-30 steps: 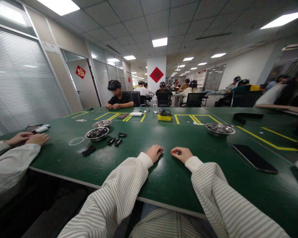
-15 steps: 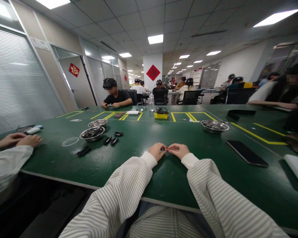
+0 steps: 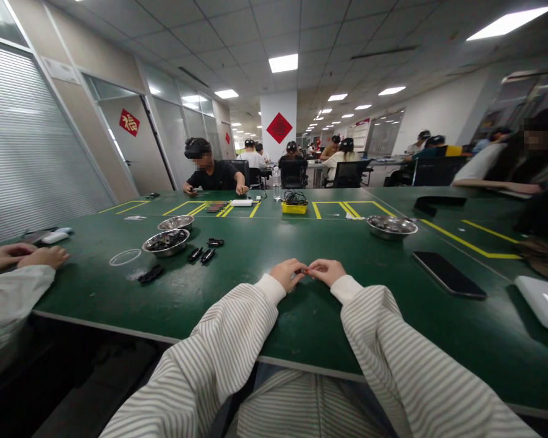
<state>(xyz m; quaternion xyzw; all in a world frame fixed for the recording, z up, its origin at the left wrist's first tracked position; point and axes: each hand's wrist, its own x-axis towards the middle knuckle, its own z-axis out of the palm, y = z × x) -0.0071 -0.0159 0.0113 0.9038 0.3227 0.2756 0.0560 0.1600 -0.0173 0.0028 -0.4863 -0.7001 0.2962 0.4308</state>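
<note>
My left hand point(image 3: 287, 275) and my right hand point(image 3: 327, 271) meet fingertip to fingertip just above the green table point(image 3: 237, 304). Both are closed in a pinch around a small orange-red part point(image 3: 306, 271). Fingers cover most of it, so its exact kind is hidden. Left of my hands lie several small black plastic parts point(image 3: 207, 255). Behind them stands a steel bowl point(image 3: 158, 250) heaped with dark parts, and a second steel bowl point(image 3: 176, 228) sits just beyond. Another steel bowl point(image 3: 391, 236) with parts in it is to the right.
A phone point(image 3: 448, 275) and a white case point(image 3: 541, 298) lie on the right. A yellow box of cables point(image 3: 295, 208) and a water bottle point(image 3: 276, 185) stand farther back. A co-worker's hands point(image 3: 43, 257) rest at the left edge; another person point(image 3: 214, 173) sits opposite.
My hands keep their pinch on the small part, with slight finger movement. The person opposite has moved one hand aside on the table. The view has shifted slightly.
</note>
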